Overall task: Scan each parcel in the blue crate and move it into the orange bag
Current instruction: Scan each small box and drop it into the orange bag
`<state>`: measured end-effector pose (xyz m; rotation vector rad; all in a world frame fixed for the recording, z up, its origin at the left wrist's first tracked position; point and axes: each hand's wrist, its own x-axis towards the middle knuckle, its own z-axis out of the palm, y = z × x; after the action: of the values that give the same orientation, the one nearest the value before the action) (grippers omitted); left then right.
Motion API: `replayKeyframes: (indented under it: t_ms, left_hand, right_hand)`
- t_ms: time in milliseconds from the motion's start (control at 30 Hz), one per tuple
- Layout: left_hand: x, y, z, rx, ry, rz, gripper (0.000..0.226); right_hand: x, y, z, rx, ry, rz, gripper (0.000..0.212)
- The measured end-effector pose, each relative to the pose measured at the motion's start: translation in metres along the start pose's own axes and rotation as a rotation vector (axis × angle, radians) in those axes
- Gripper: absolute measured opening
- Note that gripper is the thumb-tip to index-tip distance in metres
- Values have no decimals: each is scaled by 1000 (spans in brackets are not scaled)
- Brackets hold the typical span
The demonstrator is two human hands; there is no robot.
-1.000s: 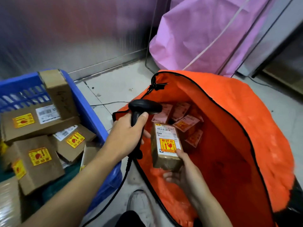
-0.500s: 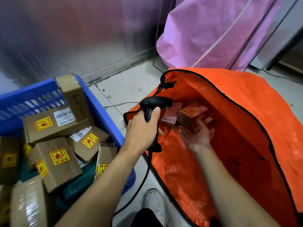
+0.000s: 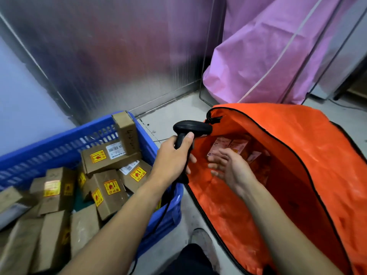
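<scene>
Parcels (image 3: pixel 107 189) lie heaped in the blue crate (image 3: pixel 59 144) at lower left, just beside the left hand (image 3: pixel 170 159) gripping a scanner (image 3: pixel 191 128); the right hand (image 3: pixel 230 169) hovers empty, fingers spread, inside the orange bag (image 3: pixel 297 147).

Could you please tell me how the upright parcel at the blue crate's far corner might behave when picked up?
The upright parcel looks like stiff cardboard, so it should probably keep its shape when gripped. It stands on end against the corner of the blue crate, so a nudge may well topple it. Its matte brown faces are likely not slippery.
</scene>
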<state>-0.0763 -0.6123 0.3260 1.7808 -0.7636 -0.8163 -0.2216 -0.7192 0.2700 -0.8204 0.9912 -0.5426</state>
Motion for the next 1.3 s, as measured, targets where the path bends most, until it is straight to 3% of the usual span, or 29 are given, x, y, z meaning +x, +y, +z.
replayKeyframes:
  t_ms: [367, 667, 833, 933, 1033, 1167, 1300]
  left_hand:
    - [-143, 77, -166, 56, 271, 75, 37]
    - [-259, 13, -271, -254, 670, 35, 28]
    - [-264, -25, -281, -277, 695, -57, 27]
    - [-259, -27, -284, -179, 646, -85, 27]
    - [-249, -26, -285, -119, 631, -119, 29]
    - [-240, -27, -292, -136, 654, -140, 31]
    - [-234, -32, -296, -199, 681, -157, 30]
  right_hand:
    - [-99, -81, 153, -415, -395, -149, 21]
    - [-146, -49, 288, -1296, -727, -343, 22]
    - [-108, 19, 328, -1852, -744, -313, 29]
    - [-82, 59, 327, -1867, -731, -198, 27]
    - [-60, 110, 308, -1812, -755, 49, 23]
    - [-38, 188, 279, -1776, -771, 322, 36]
    - [-39, 230, 272, -1772, -846, 439, 37]
